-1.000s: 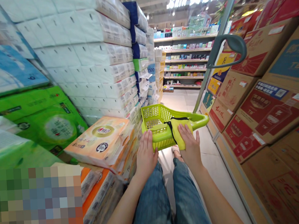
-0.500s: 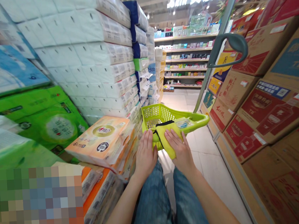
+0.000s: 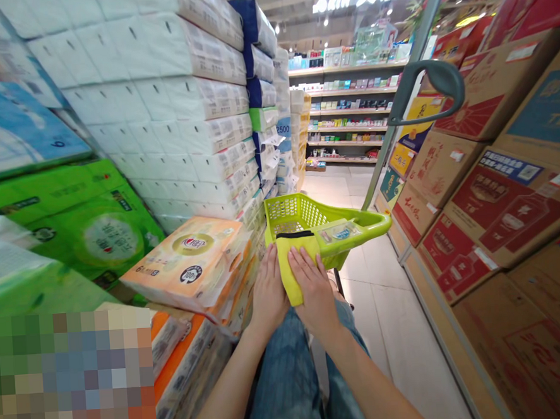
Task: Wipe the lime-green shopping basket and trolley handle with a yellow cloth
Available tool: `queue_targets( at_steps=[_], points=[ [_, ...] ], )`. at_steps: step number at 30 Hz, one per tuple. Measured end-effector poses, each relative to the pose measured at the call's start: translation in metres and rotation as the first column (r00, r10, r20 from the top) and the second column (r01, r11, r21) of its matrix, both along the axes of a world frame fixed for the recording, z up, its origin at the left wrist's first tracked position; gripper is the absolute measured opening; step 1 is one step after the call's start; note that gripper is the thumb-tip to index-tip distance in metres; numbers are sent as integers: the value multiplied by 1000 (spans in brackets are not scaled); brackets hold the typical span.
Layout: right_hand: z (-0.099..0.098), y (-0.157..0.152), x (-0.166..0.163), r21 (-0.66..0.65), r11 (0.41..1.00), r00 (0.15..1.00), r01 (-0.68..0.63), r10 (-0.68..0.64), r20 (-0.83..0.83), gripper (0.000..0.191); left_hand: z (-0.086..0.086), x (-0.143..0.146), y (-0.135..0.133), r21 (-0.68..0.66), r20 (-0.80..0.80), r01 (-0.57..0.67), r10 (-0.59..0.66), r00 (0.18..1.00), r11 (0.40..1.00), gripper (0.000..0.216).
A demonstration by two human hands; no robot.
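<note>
Resting over the left end of a shopping cart's handle, a folded yellow cloth with a black edge lay under a person's palm in a store aisle. Farthest left stood a blue pack and a green pack, with a pixelated patch hiding the corner below. Next came a tall stack of white packs and, in front of it, an orange pack lying flat.

Near the middle, the left hand rested just beside the cloth, its fingers straight and together, not closed around anything I could see. The right hand lay flat on the cloth, fingers outstretched; its thumb was hidden. Denim-clad legs showed below.

As far as I could judge, the work was partway along: the cloth covered only the handle's left end. Rightward, the handle was uncovered, past a clear panel to its rounded tip. Whether that stretch was finished or still left, its surface did not tell. Behind the handle, the cart's lime-green basket stood open.

Farther right, a grey loop hung on a slanting pole, beside stacked brown and red cartons.
</note>
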State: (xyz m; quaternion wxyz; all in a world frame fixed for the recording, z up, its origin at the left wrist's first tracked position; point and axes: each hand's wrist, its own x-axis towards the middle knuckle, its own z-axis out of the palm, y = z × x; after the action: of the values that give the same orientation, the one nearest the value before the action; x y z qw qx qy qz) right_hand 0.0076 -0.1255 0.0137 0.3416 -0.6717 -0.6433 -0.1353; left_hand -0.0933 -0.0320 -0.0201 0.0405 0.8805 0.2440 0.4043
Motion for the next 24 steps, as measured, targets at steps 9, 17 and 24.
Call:
queue_targets(
  at_steps=[9, 17, 24],
  points=[
    [-1, -28, 75, 52, 983, 982, 174, -177, 69, 68, 12, 6, -5, 5, -50, -74, 74, 996, 997, 64],
    [-3, -9, 46, 74, 978, 980, 194, -190, -51, 71, 9, 4, -4, 1, -55, -57, 57, 997, 998, 72],
    [1, -4, 7, -23, 1000, 998, -15, 16, 58, 69, 3, 1, -1, 35, -29, -22, 23, 999, 999, 78]
  ],
)
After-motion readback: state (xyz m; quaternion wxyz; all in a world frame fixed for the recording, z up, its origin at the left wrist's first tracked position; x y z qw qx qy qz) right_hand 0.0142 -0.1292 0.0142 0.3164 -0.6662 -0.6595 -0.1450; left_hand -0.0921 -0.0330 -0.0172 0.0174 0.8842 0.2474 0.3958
